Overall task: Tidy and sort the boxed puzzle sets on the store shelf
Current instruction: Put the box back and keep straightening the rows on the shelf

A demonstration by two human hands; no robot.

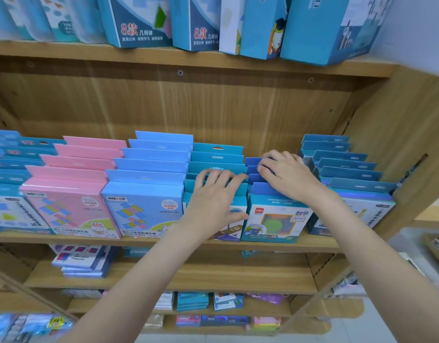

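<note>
Boxed puzzle sets stand in rows, front to back, on the middle wooden shelf (263, 245). My left hand (214, 194) lies over the front boxes of the teal row (217, 154), its fingers hooked over their top flaps and its thumb against a box front. To its right, my right hand (285, 172) rests on the dark blue header flaps of the row fronted by a teal box with a green circle (275, 224); its fingers curl over the flaps further back. Both hands hide parts of these rows.
A pink row (72, 184) and a light blue row (149, 179) stand to the left, and a blue row (349, 169) fills the right end by the shelf's side panel (411, 149). Tall blue boxes (324, 28) stand on the shelf above. Lower shelves hold flat stacks.
</note>
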